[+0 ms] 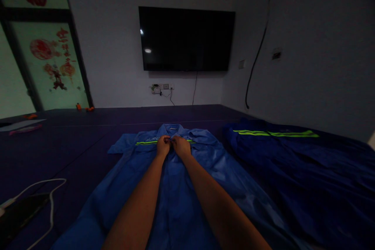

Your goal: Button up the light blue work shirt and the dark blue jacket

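A blue work shirt (172, 187) with a collar, short sleeves and a yellow-green stripe across the chest lies spread out, front side up, before me. My left hand (163, 146) pinches the cloth of its front opening just below the collar. Close beside it, my right hand (181, 146) is closed on the other edge of the same opening. The fingertips of both hands almost meet. Whether a button sits between them is too dark and small to make out.
To the right lies a darker blue garment (293, 164) with a yellow-green stripe. A dark phone (25, 215) and a white cable (52, 203) are at the lower left. Small orange objects (89, 109) lie near the door. A television (187, 39) hangs on the far wall.
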`<state>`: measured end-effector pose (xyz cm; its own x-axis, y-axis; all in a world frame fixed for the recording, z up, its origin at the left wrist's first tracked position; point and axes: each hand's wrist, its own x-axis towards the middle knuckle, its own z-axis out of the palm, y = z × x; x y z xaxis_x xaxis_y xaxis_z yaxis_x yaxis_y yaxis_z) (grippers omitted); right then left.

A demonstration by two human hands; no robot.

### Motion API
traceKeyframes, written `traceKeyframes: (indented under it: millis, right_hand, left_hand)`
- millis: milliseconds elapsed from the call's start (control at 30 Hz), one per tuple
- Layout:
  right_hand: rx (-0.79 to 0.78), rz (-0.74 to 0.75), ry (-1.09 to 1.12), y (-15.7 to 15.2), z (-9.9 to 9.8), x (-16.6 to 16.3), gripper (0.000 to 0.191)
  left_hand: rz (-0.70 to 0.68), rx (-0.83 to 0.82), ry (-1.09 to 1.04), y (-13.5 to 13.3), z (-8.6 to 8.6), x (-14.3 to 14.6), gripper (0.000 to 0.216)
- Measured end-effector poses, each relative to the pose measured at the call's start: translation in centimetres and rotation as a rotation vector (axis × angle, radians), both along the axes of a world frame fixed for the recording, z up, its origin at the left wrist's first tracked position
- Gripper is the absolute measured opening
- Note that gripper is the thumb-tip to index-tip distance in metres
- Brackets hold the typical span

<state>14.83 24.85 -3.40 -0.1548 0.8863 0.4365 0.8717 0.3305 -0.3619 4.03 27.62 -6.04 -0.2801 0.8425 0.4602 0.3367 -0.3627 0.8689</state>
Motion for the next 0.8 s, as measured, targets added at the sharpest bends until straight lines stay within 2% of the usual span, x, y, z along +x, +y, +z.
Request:
traceKeyframes:
  millis: [300,600,700,800]
  right_hand:
    - [0.042,0.018,0.002,0.1,0.1,-0.2,0.020]
    - [-0.001,0.007,0.185,1.0,-0.8,0.3,0.017]
    - [0.002,0.004,0.226,1.2,-0.9,0.4,0.019]
    - [0.000,0.007,0.221,1.1,-0.8,0.4,0.019]
  left_hand:
    - [0.013,0.007,0.015,-0.4,0.4,0.1,0.025]
    - [0.072,-0.052,0.036,-1.4,0.8,0.8,0.018]
    - [0.205,0.005,0.076,-2.5,2.1,1.1,0.012]
    - [0.401,0.251,0.149,-4.8,5.4,2.1,0.004]
